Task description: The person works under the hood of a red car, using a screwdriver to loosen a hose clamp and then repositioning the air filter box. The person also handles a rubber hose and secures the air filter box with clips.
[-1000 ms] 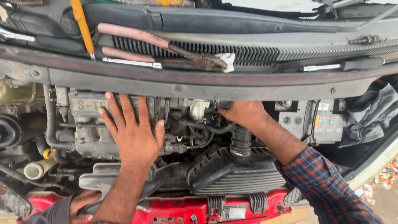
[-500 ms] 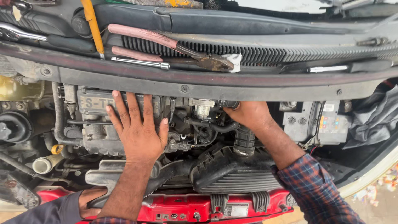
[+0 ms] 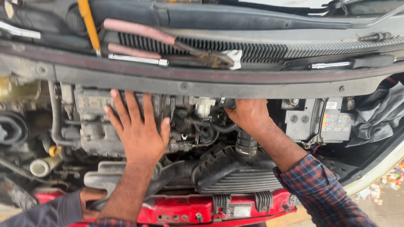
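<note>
Cramped engine bay [image 3: 202, 138], both hands [image 3: 139, 134] inside.

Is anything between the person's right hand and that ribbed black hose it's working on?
Nothing visible does. The right hand rests right at the top of the ribbed black hose; its fingertips are hidden among the engine parts.

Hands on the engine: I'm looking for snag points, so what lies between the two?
In the head view, between left hand and right hand: black hoses and a small whitish fitting.
</note>
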